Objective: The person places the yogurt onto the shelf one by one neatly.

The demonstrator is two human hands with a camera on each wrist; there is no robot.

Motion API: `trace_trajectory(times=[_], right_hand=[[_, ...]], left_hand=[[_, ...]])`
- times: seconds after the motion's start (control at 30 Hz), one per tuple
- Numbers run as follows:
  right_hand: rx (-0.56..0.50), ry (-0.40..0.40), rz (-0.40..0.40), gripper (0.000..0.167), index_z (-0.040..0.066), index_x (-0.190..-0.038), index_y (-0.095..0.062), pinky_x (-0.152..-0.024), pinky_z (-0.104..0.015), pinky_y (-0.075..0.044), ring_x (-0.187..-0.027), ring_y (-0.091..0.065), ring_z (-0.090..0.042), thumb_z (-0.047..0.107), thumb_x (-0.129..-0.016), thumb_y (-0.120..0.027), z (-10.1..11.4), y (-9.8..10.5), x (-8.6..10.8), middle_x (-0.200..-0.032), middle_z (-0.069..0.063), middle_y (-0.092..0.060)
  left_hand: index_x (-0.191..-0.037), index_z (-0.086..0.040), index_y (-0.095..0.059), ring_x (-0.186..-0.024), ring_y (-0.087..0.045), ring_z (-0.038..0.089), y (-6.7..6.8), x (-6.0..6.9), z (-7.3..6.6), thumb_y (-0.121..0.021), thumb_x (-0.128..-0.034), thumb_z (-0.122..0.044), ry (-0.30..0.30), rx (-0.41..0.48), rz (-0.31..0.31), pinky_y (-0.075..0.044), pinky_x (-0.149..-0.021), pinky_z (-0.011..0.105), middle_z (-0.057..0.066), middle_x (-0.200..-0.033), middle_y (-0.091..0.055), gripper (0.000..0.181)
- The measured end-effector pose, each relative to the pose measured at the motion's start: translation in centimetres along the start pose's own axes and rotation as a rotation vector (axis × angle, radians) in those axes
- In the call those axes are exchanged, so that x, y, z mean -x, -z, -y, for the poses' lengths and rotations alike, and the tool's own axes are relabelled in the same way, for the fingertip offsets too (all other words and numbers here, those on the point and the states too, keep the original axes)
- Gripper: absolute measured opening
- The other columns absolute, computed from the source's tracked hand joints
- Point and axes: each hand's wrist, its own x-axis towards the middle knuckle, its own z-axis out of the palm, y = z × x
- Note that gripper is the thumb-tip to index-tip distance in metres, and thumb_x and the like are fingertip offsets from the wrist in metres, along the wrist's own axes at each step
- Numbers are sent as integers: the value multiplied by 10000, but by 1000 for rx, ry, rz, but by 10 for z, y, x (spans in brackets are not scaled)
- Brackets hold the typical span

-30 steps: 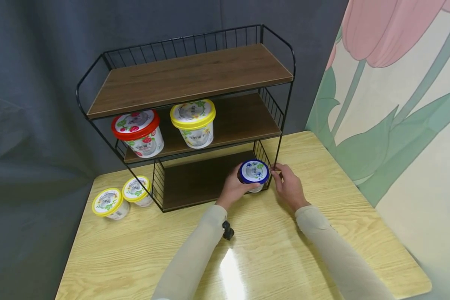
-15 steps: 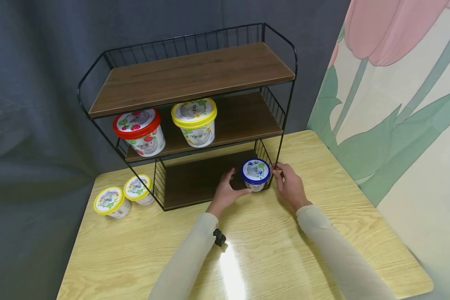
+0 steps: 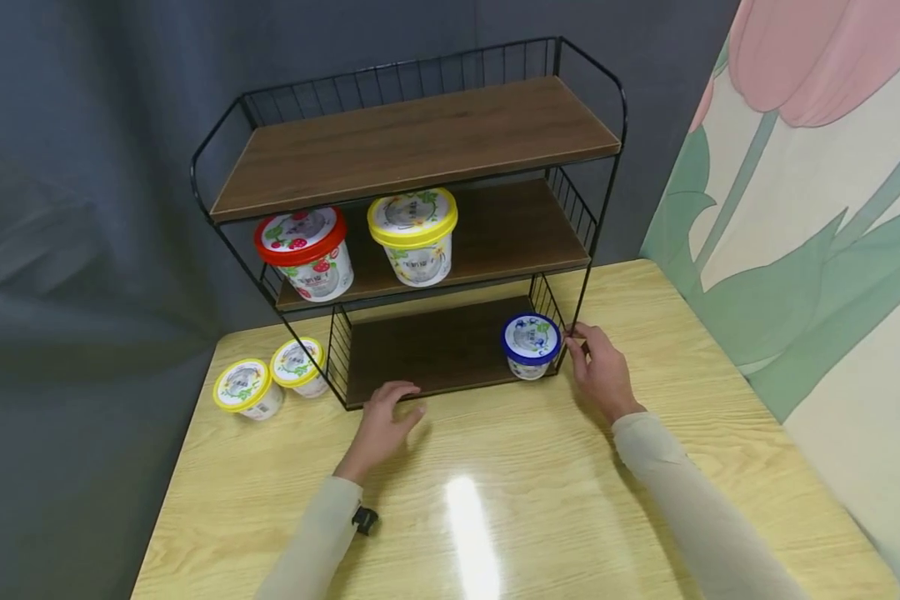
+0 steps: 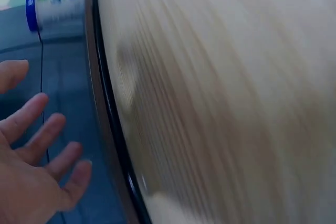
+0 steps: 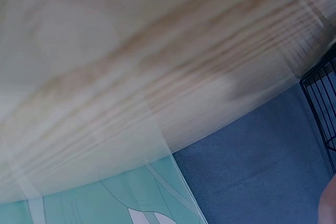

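A tub with a blue lid (image 3: 530,340) stands upright at the right end of the rack's bottom shelf (image 3: 427,346). My left hand (image 3: 381,433) is empty, fingers spread, just in front of that shelf's left front edge; the left wrist view also shows the spread fingers (image 4: 39,140). Beside the tub, my right hand (image 3: 602,371) pinches the front right post of the black wire rack (image 3: 596,229). Only a sliver of the right hand shows in the right wrist view. On the middle shelf stand a red-lidded tub (image 3: 305,254) and a yellow-lidded tub (image 3: 414,237).
Two smaller yellow-lidded tubs, a nearer one (image 3: 247,390) and a farther one (image 3: 297,367), stand on the wooden table (image 3: 540,500) left of the rack. A dark curtain (image 3: 90,250) hangs behind, and a flower-painted wall (image 3: 817,275) borders the table on the right.
My left hand has let go of the blue-lidded tub and moved left and toward me. The tub stays on the bottom shelf. My right hand keeps its place at the post while the head view shifts slightly.
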Motion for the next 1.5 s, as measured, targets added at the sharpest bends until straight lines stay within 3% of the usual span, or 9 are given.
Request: trace_trajectory(times=[0.17,0.33,0.47,0.67,0.87,1.03,1.2,1.33,1.5], right_hand=[[3,5,8,272,3,-1188,-591,-605,-395,-519,-725,-617,-215,20,-925,-657,0,1,-2,-1052,-154,-667],[-4,15,5,269,-8,-1183,-605,-589,-383,-516,-717,-618,-207,11,-921,-662,-2,0,-3,-1050,-160,-669],[-1,7,1,265,-6,-1180,-604,-580,-362,-496,-702,-598,-189,5,-921,-658,-2,-1,-2,-1047,-160,-672],[-9,-9,-21,255,-3,-1170,-609,-579,-366,-483,-698,-584,-186,7,-919,-656,-2,0,-2,-1046,-161,-676],[-6,-23,-3,257,3,-1176,-614,-578,-351,-484,-716,-601,-193,17,-924,-660,-3,0,-1,-1054,-164,-676],[-2,-17,4,261,8,-1184,-611,-574,-317,-466,-720,-606,-193,26,-928,-659,-2,-1,-1,-1058,-155,-675],[-4,-8,-16,270,-6,-1182,-609,-560,-333,-474,-707,-606,-195,9,-919,-664,-2,-2,0,-1061,-157,-678],[-1,1,-28,269,-15,-1175,-613,-558,-299,-463,-704,-609,-194,10,-913,-670,-3,-2,0,-1057,-159,-682],[-4,24,-30,272,-21,-1165,-615,-568,-309,-471,-700,-603,-204,-8,-900,-675,-2,-2,-1,-1037,-165,-678]], left_hand=[[-1184,-101,-693,-1261,-529,296,32,32,21,-708,-925,-188,-152,-176,-115,-406,-1059,553,70,-1305,-605,274],[-1052,-101,-709,-1187,-559,307,50,55,40,-758,-854,-125,-339,-448,-242,-440,-941,519,94,-1208,-636,206],[-976,-97,-682,-1171,-566,342,50,66,56,-768,-818,-112,-367,-660,-294,-456,-917,526,113,-1149,-644,180],[-1017,-69,-667,-1253,-495,428,39,73,59,-752,-817,-163,-283,-794,-303,-427,-918,580,178,-1220,-601,236],[-1095,-43,-651,-1280,-451,422,41,69,64,-707,-863,-178,-161,-740,-409,-371,-947,602,201,-1274,-564,275],[-1184,19,-591,-1272,-430,426,63,58,76,-674,-885,-178,-55,-640,-588,-326,-947,605,233,-1305,-517,368],[-1248,52,-503,-1251,-397,451,93,48,97,-646,-891,-205,66,-641,-764,-296,-911,626,275,-1309,-457,463],[-1333,51,-424,-1254,-358,476,109,45,114,-634,-908,-271,171,-629,-819,-266,-924,651,297,-1334,-410,573],[-1436,31,-297,-1246,-306,498,119,45,125,-645,-903,-458,290,-583,-820,-230,-921,663,320,-1393,-322,803]])
